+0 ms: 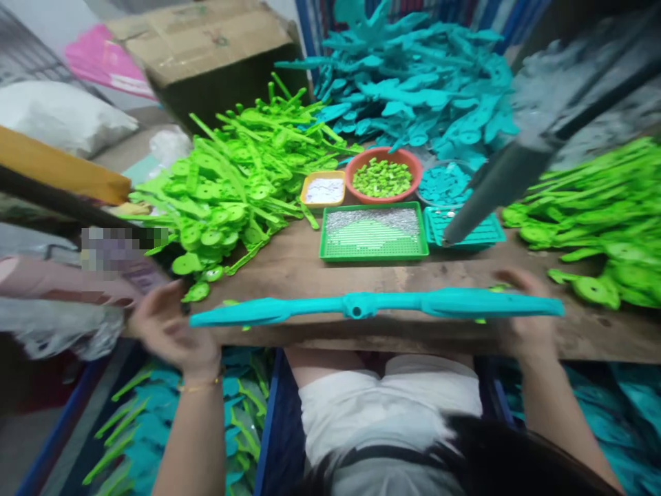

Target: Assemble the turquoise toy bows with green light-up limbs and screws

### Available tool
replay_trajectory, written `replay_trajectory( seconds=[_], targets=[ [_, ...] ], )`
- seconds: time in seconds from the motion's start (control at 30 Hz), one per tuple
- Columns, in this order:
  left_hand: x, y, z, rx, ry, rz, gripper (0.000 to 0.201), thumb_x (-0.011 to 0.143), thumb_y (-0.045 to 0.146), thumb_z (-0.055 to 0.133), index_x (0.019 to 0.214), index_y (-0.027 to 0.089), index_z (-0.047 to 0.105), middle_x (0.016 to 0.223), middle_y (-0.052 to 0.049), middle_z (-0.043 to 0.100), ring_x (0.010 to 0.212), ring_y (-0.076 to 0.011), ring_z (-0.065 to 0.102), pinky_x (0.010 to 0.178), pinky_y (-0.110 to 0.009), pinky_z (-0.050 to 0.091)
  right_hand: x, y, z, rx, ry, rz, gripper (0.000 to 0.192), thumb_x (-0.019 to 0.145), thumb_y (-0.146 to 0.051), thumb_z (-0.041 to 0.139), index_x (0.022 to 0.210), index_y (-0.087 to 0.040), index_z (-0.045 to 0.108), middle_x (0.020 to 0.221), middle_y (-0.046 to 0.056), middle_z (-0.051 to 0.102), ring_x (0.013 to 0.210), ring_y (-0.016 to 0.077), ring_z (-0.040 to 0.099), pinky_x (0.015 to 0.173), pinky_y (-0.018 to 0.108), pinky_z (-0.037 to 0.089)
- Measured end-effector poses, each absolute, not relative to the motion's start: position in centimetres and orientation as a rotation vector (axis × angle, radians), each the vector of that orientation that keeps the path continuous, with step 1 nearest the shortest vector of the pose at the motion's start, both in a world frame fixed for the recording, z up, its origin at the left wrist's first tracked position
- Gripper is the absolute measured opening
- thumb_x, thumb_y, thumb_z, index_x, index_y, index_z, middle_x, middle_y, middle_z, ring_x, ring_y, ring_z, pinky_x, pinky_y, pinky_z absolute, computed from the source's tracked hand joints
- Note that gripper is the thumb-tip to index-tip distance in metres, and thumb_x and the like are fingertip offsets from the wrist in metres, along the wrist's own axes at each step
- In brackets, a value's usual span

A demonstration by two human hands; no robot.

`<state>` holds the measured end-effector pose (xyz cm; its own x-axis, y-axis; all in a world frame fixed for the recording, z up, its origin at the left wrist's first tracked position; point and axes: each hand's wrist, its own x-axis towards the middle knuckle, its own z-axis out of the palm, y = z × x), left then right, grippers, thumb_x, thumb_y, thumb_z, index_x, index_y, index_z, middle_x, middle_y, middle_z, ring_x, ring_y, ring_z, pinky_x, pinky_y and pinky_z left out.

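Observation:
A long teal plastic piece (361, 304) with a round hub at its middle lies level across the front edge of the wooden table (289, 269). My right hand (527, 317) is closed around its right part. My left hand (170, 331), blurred, has its fingers spread beside the piece's pointed left tip; I cannot tell whether it touches it.
Behind stand a green tray (372, 233) of small silvery bits, a teal tray (480, 238), a red bowl (356, 165) of green bits and a yellow dish (323, 189). Green parts (232, 186) and teal parts (413, 83) are piled around. A grey bar (506, 179) slants over the right.

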<state>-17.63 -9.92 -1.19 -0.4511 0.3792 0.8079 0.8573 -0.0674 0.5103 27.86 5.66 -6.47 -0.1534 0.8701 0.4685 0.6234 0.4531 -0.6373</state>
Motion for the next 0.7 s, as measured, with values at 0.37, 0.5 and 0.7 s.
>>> replay_trajectory(
  seconds=[0.37,0.5,0.7],
  targets=[
    [3.4,-0.7,1.2,-2.480,-1.675,-1.101,0.037,0.092,0.040,0.053,0.120,0.017,0.055,0.112,-0.012,0.068,0.103,-0.0229,0.065,0.087,-0.037,0.055,24.6,4.2,-7.2,-1.202,-1.870,0.438,0.039,0.086,-0.060,0.049,0.088,-0.022,0.057,0.075,0.005,0.064,0.070,0.0211,0.061,0.063,0.032,0.048],
    [2.3,0.3,1.0,-2.458,-1.489,-1.130,0.036,0.092,0.035,0.053,0.123,0.017,0.056,0.103,-0.010,0.071,0.091,-0.0199,0.068,0.079,-0.030,0.055,25.7,3.5,-6.2,-1.111,-1.984,0.599,0.028,0.095,-0.042,0.041,0.103,-0.022,0.058,0.084,0.005,0.069,0.071,0.0192,0.065,0.063,0.030,0.049],
    [0.4,0.7,3.3,-2.615,-1.499,-0.782,0.032,0.095,0.034,0.049,0.118,0.016,0.060,0.096,-0.008,0.073,0.079,-0.0168,0.069,0.069,-0.026,0.055,25.0,1.9,-3.0,-1.062,-2.029,1.171,0.031,0.096,-0.042,0.039,0.102,-0.022,0.061,0.060,-0.002,0.060,0.049,0.0135,0.058,0.047,0.024,0.044]
  ],
)
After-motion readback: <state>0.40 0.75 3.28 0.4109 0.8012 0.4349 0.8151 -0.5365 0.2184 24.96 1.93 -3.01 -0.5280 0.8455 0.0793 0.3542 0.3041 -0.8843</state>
